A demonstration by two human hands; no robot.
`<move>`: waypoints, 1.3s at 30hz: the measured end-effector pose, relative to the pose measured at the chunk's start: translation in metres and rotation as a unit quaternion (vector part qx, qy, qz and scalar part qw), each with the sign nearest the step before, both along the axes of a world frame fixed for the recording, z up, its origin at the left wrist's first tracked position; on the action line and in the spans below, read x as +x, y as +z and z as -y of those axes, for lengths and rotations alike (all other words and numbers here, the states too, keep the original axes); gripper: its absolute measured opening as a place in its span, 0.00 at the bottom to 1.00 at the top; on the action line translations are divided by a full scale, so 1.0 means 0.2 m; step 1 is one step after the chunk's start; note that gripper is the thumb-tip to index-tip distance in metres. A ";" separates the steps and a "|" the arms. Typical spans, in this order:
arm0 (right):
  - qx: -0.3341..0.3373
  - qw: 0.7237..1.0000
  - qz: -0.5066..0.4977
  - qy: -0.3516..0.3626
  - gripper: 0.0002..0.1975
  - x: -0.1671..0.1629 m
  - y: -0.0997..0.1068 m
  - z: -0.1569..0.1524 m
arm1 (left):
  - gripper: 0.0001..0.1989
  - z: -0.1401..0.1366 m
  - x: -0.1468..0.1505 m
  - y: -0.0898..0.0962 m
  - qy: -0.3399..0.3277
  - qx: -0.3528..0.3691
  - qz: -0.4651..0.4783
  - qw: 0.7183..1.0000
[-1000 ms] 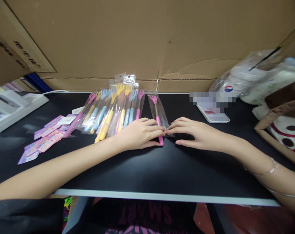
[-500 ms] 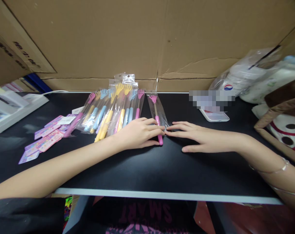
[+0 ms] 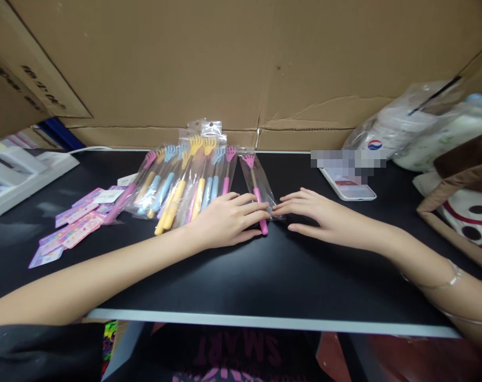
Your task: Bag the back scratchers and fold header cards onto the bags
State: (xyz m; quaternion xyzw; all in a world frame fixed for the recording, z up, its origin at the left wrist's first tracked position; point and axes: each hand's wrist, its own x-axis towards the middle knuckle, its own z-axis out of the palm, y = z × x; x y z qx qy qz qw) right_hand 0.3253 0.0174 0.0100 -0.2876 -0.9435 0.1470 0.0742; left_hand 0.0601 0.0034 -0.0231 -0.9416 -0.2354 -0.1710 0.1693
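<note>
"Brown cardboard (image 3: pixel 324 63) closes off the back; what does it leave to work on?"

"One black worktop (image 3: pixel 233 281), pale along its front edge and smooth-looking, so light things may slide on it."

"What crowds it?"

"Toward the left, a pile of bagged back scratchers (image 3: pixel 176 197) in yellow, blue and pink, with printed cards (image 3: pixel 81 231) just beside it; well to the right, a bagged cup (image 3: pixel 395 132)."

"And who touches what?"

"The left hand (image 3: pixel 233 220) lies with its fingers across a pink scratcher (image 3: pixel 257 194); how firmly it grips, one cannot tell. The right hand (image 3: pixel 320 217) is spread, thumb well apart from the fingers, their tips near the left hand's."

"Where does that scratcher lie?"

"Just right of the pile, claw end away from the person, the handle's butt apparently sticking out of a clear sleeve (image 3: pixel 266 187)."

"Any advice?"

"Light pressure from the left should stop it turning, while the right fingertips, at the sleeve's lower corner, ease the film gently; anything that thin probably creases and clings."
</note>
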 end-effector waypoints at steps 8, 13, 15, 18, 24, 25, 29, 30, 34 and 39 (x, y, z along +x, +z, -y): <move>0.036 0.999 -0.020 -0.030 0.18 -0.01 -0.02 0.02 | 0.20 0.03 0.00 0.05 0.159 0.013 -0.010 0.987; 0.027 0.998 -0.031 -0.041 0.18 -0.03 -0.04 0.03 | 0.15 0.04 0.00 0.03 0.111 -0.031 0.024 0.993; 0.016 0.998 -0.044 -0.048 0.19 -0.04 -0.04 0.04 | 0.14 0.04 0.00 0.02 0.091 -0.047 0.047 0.994; -0.008 0.995 -0.069 -0.067 0.20 -0.06 -0.04 0.05 | 0.13 0.04 0.01 0.02 0.075 -0.067 0.077 0.992; -0.160 0.967 -0.159 -0.121 0.23 -0.10 -0.02 0.08 | 0.14 0.07 0.03 0.03 0.041 -0.089 0.112 0.989; -0.183 0.958 -0.178 -0.128 0.23 -0.11 -0.02 0.08 | 0.15 0.07 0.03 0.03 0.034 -0.093 0.112 0.989; -0.260 0.918 -0.263 -0.144 0.25 -0.12 -0.06 0.08 | 0.17 0.08 0.03 0.02 0.013 -0.095 0.118 0.988; -0.283 0.906 -0.277 -0.153 0.25 -0.12 -0.07 0.08 | 0.17 0.08 0.03 0.03 0.012 -0.090 0.122 0.988; -0.389 0.845 -0.310 -0.196 0.27 -0.14 -0.07 0.09 | 0.15 0.07 0.03 0.03 0.007 -0.061 0.130 0.990; -0.476 0.779 -0.342 -0.224 0.27 -0.15 -0.06 0.11 | 0.11 0.05 0.03 0.01 0.010 -0.004 0.130 0.991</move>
